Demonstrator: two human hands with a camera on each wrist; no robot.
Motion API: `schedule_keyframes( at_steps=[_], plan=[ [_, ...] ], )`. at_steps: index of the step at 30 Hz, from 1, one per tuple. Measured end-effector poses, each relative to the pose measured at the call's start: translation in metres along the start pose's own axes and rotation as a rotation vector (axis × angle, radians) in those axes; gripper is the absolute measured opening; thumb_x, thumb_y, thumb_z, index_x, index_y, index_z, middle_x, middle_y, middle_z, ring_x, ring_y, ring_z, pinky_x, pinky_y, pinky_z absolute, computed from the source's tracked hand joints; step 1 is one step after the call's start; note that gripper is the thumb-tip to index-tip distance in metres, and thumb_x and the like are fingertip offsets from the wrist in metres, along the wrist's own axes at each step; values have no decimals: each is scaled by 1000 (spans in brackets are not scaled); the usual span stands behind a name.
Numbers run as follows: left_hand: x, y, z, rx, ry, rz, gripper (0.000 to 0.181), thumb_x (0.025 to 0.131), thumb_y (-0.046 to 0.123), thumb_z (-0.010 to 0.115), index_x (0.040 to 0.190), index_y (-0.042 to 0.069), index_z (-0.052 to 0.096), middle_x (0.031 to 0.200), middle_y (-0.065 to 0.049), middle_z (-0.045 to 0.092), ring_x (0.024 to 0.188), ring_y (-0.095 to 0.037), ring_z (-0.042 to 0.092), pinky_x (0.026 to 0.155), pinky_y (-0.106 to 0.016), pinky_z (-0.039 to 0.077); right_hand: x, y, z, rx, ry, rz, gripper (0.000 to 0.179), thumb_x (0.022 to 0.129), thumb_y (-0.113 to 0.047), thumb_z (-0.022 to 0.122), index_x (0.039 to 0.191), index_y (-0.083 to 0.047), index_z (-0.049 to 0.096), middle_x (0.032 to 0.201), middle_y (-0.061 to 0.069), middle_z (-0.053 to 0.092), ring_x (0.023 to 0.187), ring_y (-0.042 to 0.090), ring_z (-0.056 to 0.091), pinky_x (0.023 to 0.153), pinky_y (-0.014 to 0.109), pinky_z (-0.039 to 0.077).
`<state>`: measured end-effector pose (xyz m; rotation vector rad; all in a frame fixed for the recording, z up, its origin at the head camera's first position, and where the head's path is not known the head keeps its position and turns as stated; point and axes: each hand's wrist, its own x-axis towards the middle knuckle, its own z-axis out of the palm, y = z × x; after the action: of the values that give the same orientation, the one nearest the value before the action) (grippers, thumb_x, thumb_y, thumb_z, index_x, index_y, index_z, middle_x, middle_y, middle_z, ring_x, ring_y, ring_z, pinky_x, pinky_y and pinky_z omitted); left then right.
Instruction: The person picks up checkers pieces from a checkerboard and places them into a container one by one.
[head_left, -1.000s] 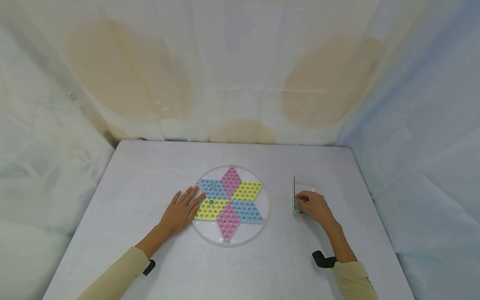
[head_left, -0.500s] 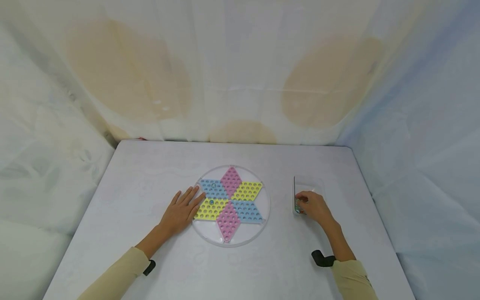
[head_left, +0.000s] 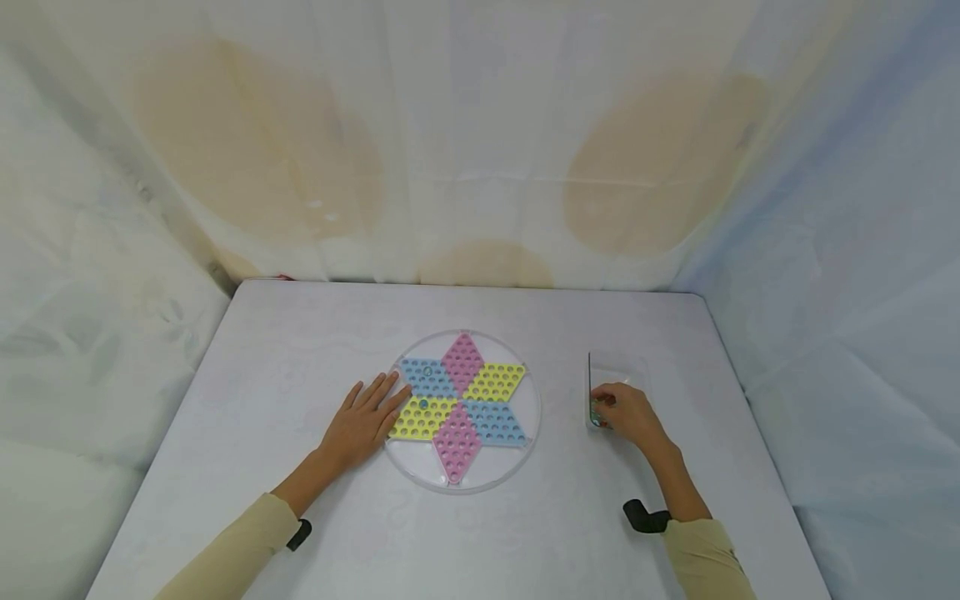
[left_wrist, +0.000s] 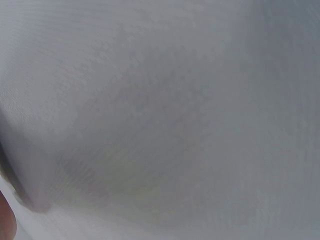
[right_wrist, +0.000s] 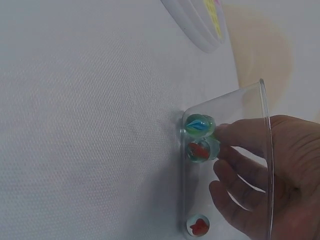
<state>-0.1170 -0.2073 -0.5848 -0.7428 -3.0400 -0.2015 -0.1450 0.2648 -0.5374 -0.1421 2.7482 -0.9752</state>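
My left hand (head_left: 362, 423) lies with spread fingers at the left edge of a round Chinese checkers board (head_left: 407, 468), fingertips over its rim. One marble (head_left: 423, 404) sits on the board's yellow section and another marble (head_left: 427, 372) on the blue one. To the right, my right hand (head_left: 628, 410) reaches into a clear plastic box (right_wrist: 266, 100). Its thumb and curved fingers touch or nearly touch a blue-green marble (right_wrist: 198, 125) and an orange-cored marble (right_wrist: 200, 150). Whether they pinch one is hidden. A red-cored marble (right_wrist: 198, 226) lies apart.
The board and box stand on a white-covered table (head_left: 558, 517). Pale cloth (head_left: 480, 150) hangs behind it and at both sides. A black strap piece (head_left: 647, 517) juts from the right sleeve. The left wrist view shows mostly blurred white surface.
The right hand stays in the box with only slight finger movement, and the marbles by its fingertips look slightly shifted. The left hand and the board have not moved.
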Motion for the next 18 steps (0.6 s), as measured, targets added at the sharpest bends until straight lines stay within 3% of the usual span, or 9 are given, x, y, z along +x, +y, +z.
schedule_keyframes(
  at_steps=[5, 8, 14, 18],
  plan=[
    [0, 0, 0, -5, 1, 1, 54, 106, 36, 41, 157, 20, 35, 165, -8, 20, 151, -27, 13, 120, -52, 10, -1, -1, 0, 14, -7, 0, 24, 93, -1, 65, 115, 10, 66, 103, 18, 67, 93, 33, 65, 68, 37, 56],
    [-1, 0, 1, -6, 0, -1, 54, 106, 36, 40, 157, 20, 35, 165, -7, 19, 151, -27, 11, 120, -52, 9, -1, -1, -1, 7, 3, -9, 24, 93, -2, 65, 115, 9, 66, 105, 18, 67, 96, 34, 64, 72, 40, 56],
    [0, 0, 0, 4, -5, -3, 54, 106, 37, 40, 158, 21, 34, 165, -7, 18, 152, -26, 10, 120, -51, 7, -4, -6, -5, -13, 49, -25, 25, 95, -7, 63, 116, 5, 68, 112, 21, 66, 106, 39, 60, 84, 52, 52],
    [0, 0, 0, 11, -5, 0, 54, 106, 37, 41, 158, 20, 34, 165, -7, 19, 152, -27, 11, 120, -51, 8, -6, -15, -11, -21, 123, -99, 22, 95, -4, 65, 114, 4, 69, 112, 21, 66, 102, 39, 61, 84, 53, 52]
  ],
)
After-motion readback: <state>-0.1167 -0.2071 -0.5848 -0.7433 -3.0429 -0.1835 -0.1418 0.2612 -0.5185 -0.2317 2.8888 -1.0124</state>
